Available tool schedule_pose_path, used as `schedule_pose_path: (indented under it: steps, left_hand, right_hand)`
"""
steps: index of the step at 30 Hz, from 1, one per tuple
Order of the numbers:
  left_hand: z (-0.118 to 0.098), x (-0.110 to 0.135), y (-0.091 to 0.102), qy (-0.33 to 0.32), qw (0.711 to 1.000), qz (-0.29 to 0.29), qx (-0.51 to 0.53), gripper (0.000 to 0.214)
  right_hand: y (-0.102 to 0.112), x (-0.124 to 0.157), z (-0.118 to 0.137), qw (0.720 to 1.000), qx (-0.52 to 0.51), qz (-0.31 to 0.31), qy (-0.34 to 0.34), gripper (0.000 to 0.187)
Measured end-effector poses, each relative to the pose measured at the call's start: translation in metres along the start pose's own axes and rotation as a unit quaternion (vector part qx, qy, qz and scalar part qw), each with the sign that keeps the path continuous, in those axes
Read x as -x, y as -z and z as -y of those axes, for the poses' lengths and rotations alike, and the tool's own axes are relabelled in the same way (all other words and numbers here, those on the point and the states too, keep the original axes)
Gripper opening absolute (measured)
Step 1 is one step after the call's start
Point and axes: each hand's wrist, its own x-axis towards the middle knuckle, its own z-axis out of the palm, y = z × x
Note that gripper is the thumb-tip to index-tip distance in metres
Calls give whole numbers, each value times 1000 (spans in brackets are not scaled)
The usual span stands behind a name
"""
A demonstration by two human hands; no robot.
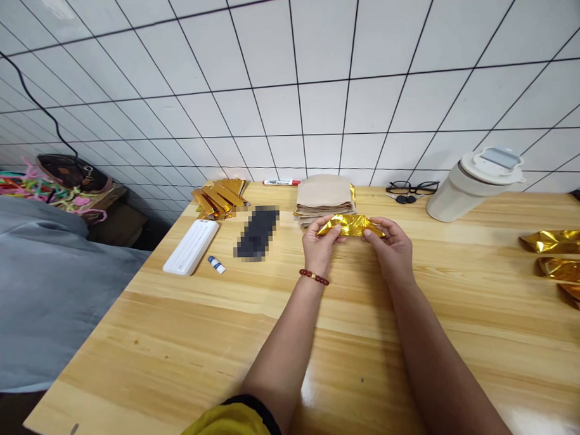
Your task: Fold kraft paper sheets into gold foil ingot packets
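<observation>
Head view: on a pale wooden table, a left hand wearing a dark-red bead bracelet and a bare right hand pinch opposite ends of a shiny gold foil folded piece. It is just in front of a thick stack of tan paper sheets, overlapping its lower edge. Left of the stack lie a pixelated black rectangle, a small white-and-blue bottle, a long white box-shaped device and a pile of gold strips. Behind the stack's left corner is a white, red-capped marker. Right of it are black-framed glasses, a cream lidded tumbler and, farther off, finished-looking gold foil shapes. Print on marker and device is too small to read.
</observation>
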Motion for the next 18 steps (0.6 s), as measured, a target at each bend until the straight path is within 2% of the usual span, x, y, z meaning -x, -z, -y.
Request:
schedule_pose_path:
  steps: [3, 6, 9, 11, 14, 18]
  left_hand:
    - [-1, 2, -1, -10, 999, 44, 5, 54]
    - [-1, 3, 0, -52, 993, 109, 1, 68]
    - [-1, 4, 3, -86, 983, 152, -52, 51]
    - [-1, 4, 4, -110, 977, 166, -82, 39]
    - [-2, 4, 5, -131, 972, 179, -76, 36]
    - [-2, 4, 4, -101, 982, 146, -66, 34]
  right_hand:
    - [1, -2, 0, 999, -13, -41, -22, 35]
    - [3, -4, 1, 996, -39, -78, -36, 35]
    - [5, -5, 0, 994, -46, -89, -39, 32]
    - [5, -6, 0, 994, -43, -89, -41, 30]
    - [5, -6, -2, 993, -48, -94, -48, 27]
    - [5, -7, -2, 992, -43, -102, -62, 25]
